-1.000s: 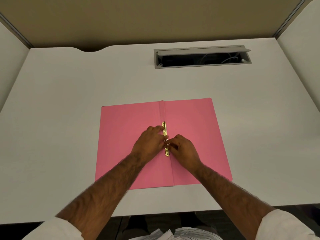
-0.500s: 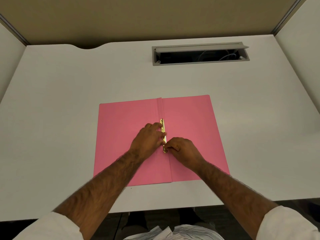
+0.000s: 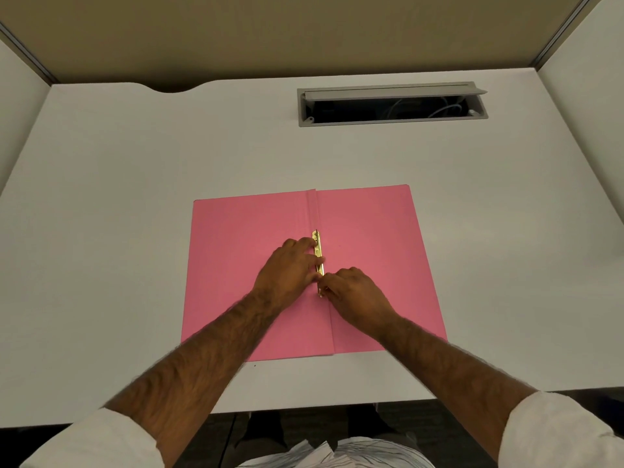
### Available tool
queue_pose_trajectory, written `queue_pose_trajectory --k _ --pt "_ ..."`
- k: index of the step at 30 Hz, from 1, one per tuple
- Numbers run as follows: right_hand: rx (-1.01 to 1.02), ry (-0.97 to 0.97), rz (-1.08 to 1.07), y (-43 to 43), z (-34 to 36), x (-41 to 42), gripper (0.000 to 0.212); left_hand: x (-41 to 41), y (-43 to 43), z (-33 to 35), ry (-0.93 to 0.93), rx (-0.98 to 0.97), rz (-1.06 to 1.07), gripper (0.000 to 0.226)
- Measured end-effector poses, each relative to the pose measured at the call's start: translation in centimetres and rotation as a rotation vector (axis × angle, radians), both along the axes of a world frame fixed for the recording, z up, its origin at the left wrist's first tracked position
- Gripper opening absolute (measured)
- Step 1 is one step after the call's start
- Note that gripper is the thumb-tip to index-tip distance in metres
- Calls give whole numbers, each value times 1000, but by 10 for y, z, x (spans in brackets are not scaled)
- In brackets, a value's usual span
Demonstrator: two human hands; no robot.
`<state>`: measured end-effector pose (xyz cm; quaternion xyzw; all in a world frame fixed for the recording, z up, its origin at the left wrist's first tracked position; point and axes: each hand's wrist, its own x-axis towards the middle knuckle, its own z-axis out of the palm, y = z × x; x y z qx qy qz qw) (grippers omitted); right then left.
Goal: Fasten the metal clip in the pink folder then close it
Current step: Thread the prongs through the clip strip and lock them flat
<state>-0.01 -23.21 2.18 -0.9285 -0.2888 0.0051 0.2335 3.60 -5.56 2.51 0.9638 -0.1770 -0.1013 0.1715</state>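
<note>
Over the last second the right hand (image 3: 354, 292) had slid from the middle of the metal clip (image 3: 318, 253) toward its near end, while the left hand (image 3: 290, 268) had kept its place against the clip's left side. That suggested the fastening was partly done, with the near end likely being pressed down, though whether it had caught could not be told. The pink folder (image 3: 243, 258) lay open and flat in the middle of the desk (image 3: 135, 163), its near edge close to the desk's front edge, well short of the cable slot (image 3: 391, 104) at the back. The clip ran along the folder's centre fold; its far end showed bare beyond the left fingertips, its near end sat under the right fingertips. The left hand lay flat, fingers pressing the strip. The right hand was curled, fingertips pinched narrow on the clip's near end. Closing the folder was not yet begun.
</note>
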Motion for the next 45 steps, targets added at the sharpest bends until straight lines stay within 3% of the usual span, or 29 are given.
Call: queue_pose_trajectory --k 3,9,12,16,21,25,29,32,36,40,45 --pt "48 68 -111 4 -6 -9 5 1 0 0 3 -18 14 35" --pt "114 85 -247 12 -14 -19 7 1 0 -1 2 -19 12 34" --pt "2 -60 -126 11 -16 -20 6 0 0 -3 -11 -15 7 34" --pt "-184 -293 133 13 -18 -22 22 0 0 -5 -20 -6 10 34" --pt "-254 -367 197 9 -21 -23 25 0 1 -3 -20 -3 -5 35" --pt "-324 -328 263 -1 -27 -25 14 -3 1 -5 -24 19 -22 38" --pt "-294 -258 254 -13 -27 -33 28 -5 2 -8 -22 33 -31 43" --pt "-153 -135 131 -15 -21 -37 35 -4 3 -8 -24 37 -34 43" --pt "66 13 -138 -12 -8 -23 15 -4 3 -8 -22 22 -45 40" --pt "204 162 -394 -2 1 25 14 -4 2 -5 -27 30 -36 37" --pt "279 314 -429 12 3 79 24 -5 0 -1 -41 57 -63 35"
